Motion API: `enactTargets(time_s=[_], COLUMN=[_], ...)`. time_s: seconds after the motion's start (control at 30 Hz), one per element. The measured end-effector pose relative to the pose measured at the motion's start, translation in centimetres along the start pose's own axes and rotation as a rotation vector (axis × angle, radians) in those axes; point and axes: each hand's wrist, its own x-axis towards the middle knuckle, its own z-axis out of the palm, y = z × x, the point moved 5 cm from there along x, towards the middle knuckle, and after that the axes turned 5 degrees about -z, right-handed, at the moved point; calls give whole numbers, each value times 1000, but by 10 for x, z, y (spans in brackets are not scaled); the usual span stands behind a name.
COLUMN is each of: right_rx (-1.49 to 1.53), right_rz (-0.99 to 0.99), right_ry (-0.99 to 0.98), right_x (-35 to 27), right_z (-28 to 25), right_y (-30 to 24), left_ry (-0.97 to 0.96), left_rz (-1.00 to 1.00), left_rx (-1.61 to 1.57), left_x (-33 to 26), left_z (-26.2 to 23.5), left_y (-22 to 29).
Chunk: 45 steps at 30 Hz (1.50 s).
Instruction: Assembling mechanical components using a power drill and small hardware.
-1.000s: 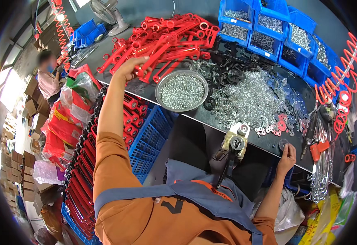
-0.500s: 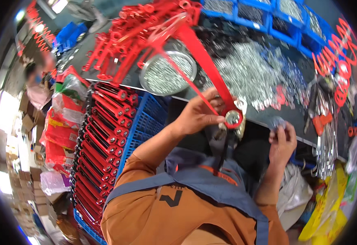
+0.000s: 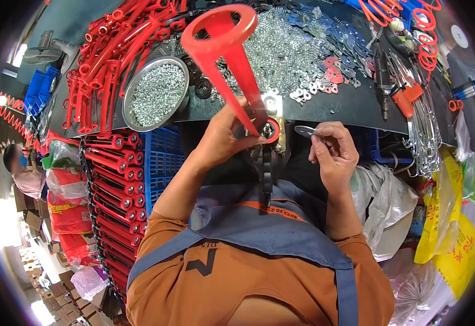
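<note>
My left hand (image 3: 224,133) grips a long red plastic handle (image 3: 226,60) near its lower ring end, which sits over a small press tool (image 3: 270,130) at the bench's front edge. The handle's wide end points up and away over the bench. My right hand (image 3: 332,149) pinches a flat silver metal disc (image 3: 304,131) between thumb and fingers, just right of the handle's ring end. A round metal bowl of small silver screws (image 3: 156,93) stands on the dark bench to the left.
A pile of red handles (image 3: 115,49) lies at the bench's back left, loose silver metal parts (image 3: 297,49) at the back middle. Finished red handles (image 3: 115,179) are stacked beside a blue crate (image 3: 164,163) below left. Another person (image 3: 23,168) sits at far left. Plastic bags (image 3: 449,217) hang right.
My left hand carried a red handle from the far pile to the press tool at the bench edge. My right hand rose with a metal disc toward the handle's ring end.
</note>
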Motion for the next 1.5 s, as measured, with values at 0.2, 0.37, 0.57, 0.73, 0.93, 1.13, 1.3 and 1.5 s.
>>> enactTargets(time_s=[0.2, 0.37, 0.57, 0.73, 0.93, 1.13, 1.3, 1.5], right_rx=[-485, -730, -790, -960, -817, -605, -680, -684], right_rz=[-353, -816, -863, -854, -826, -314, -471, -524], right_ry=[-217, -393, -634, -731, -646, -534, -557, -529], right_x=[13, 24, 26, 20, 7, 9, -1, -2], right_z=[8, 41, 52, 62, 58, 36, 36, 37], right_y=[-3, -8, 6, -3, -2, 29, 28, 32], left_ry=[16, 13, 141, 80, 44, 16, 22, 20], left_rz=[-30, -17, 166, 243, 382, 366, 339, 312], left_rx=[389, 301, 99, 139, 472, 465, 522, 486], left_x=[-2, -4, -13, -10, -9, -7, -8, -12], left_z=[1, 3, -5, -1, -3, -5, -4, 1], left_y=[-7, -22, -54, -39, -28, -35, -32, -26])
